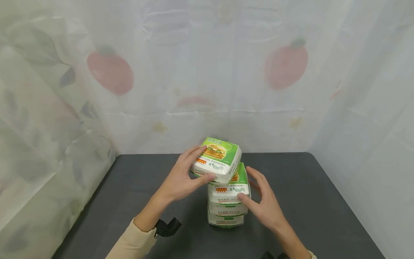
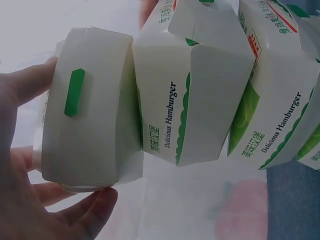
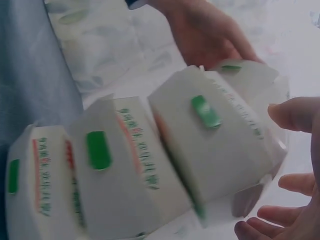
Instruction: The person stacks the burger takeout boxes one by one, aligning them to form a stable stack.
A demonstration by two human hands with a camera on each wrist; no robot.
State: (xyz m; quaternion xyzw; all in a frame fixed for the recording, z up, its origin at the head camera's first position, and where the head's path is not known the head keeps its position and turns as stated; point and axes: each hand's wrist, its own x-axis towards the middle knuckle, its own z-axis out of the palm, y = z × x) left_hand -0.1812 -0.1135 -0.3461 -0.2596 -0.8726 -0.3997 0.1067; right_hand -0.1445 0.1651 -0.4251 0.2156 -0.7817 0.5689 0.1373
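Observation:
My left hand [image 1: 181,180] grips a white and green cardboard hamburger box [image 1: 218,158] by its left side, thumb at the front and fingers over the far edge. That box is tilted and overlaps the top of a stack of three similar boxes [image 1: 229,196]. Beside the stack's right side is my right hand [image 1: 266,201], its fingers spread and its thumb close to the top stacked box's front corner. In the right wrist view, the fingers [image 3: 292,187] stand loosely apart around the upper boxes. Green tabs mark the box fronts.
The stack stands on a dark grey table [image 1: 155,230] with rounded far corners. Behind it hangs a pale curtain [image 1: 200,72] printed with red fruit; leaf-patterned sheeting [image 1: 38,144] hangs at the left. A black wrist camera [image 1: 168,227] sits on the left wrist.

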